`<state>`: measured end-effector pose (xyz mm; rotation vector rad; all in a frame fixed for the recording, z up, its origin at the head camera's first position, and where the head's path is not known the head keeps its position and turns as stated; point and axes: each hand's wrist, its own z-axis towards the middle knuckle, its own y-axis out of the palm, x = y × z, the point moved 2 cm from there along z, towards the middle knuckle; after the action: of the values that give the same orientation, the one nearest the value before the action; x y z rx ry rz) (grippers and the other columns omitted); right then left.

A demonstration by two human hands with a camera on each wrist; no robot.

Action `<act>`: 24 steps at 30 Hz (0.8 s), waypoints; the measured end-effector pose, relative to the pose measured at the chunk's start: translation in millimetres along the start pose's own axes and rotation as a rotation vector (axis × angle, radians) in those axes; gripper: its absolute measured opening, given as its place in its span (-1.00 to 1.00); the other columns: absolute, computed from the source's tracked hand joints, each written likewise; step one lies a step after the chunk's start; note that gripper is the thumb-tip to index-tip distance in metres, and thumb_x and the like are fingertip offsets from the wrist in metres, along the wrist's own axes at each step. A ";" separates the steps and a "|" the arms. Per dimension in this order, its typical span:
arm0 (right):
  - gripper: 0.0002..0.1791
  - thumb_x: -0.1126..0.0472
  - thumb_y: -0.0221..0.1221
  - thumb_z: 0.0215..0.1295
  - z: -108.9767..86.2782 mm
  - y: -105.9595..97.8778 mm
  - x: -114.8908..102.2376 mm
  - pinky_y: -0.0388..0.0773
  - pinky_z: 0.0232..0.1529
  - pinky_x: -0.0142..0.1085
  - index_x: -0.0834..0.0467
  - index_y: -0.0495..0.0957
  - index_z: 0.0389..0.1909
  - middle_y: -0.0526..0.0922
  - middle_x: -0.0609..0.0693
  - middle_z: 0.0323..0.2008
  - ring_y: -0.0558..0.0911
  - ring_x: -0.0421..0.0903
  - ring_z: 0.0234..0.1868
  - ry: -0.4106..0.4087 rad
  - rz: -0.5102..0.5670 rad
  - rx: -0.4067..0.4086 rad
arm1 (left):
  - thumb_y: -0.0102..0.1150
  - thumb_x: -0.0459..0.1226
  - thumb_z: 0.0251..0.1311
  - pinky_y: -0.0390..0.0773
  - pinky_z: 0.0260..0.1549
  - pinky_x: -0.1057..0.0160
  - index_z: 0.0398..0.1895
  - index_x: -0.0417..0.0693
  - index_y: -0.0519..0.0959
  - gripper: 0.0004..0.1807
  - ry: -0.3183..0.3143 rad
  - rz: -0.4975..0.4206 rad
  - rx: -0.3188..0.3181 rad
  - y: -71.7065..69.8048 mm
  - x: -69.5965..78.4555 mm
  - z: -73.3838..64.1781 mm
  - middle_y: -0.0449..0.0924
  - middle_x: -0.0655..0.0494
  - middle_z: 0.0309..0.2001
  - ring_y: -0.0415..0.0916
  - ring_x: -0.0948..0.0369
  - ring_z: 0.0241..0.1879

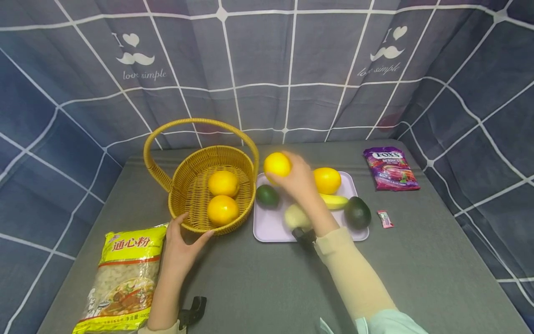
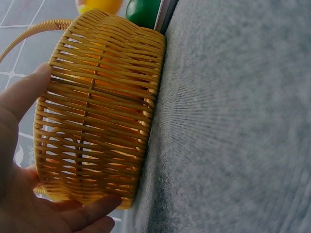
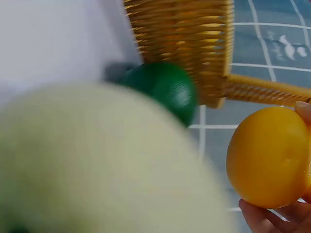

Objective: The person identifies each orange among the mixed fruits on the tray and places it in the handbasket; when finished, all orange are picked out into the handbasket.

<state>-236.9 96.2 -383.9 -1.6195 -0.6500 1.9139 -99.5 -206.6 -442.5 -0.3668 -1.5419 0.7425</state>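
Note:
In the head view, my right hand (image 1: pixel 299 178) grips an orange (image 1: pixel 276 163) above the left rear part of a lilac tray (image 1: pixel 271 235). The right wrist view shows fingertips around that orange (image 3: pixel 267 158). My left hand (image 1: pixel 181 250) holds the near side of a wicker basket (image 1: pixel 183 185), thumb and fingers spread along its rim. Two oranges (image 1: pixel 223 209) lie inside the basket. On the tray are another orange (image 1: pixel 327 180), a banana (image 1: pixel 333 201), a pale round fruit (image 1: pixel 295 217), a small green fruit (image 1: pixel 267 196) and a dark green avocado (image 1: pixel 357 213).
A yellow bag of pasta (image 1: pixel 125 278) lies left of my left forearm. At the back right is a purple candy bag (image 1: pixel 390 169), with a small wrapped candy (image 1: pixel 385 219) in front of it. The basket's tall handle (image 1: pixel 200 121) arches up; a checked curtain (image 1: pixel 267 60) surrounds the table.

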 end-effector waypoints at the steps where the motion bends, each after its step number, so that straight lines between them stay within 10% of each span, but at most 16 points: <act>1: -0.08 -0.23 0.36 -0.01 -1.1 -2.1 -2.4 0.26 0.26 0.02 0.04 0.31 0.37 0.37 0.06 0.31 0.35 0.08 0.29 -0.008 0.005 0.009 | 0.41 0.06 0.02 0.11 0.26 -0.24 0.42 -0.10 0.13 -0.02 -0.001 0.002 0.001 0.1 0.0 0.0 0.00 -0.23 0.42 -0.05 -0.15 0.41; 24: -0.12 -0.22 0.43 -0.08 -46.5 -23.0 -62.1 0.48 0.04 -0.07 -0.10 0.38 0.32 0.46 -0.11 0.22 0.48 -0.06 0.11 -0.091 0.203 0.008 | 0.40 0.07 0.02 0.07 0.27 -0.24 0.45 -0.06 0.11 0.00 -0.004 -0.011 -0.005 1.4 -0.8 0.5 -0.04 -0.22 0.44 -0.10 -0.13 0.43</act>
<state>-180.8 71.8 -330.9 -1.6555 -0.5303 2.1433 -100.2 -206.2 -444.0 -0.3601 -1.5490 0.7314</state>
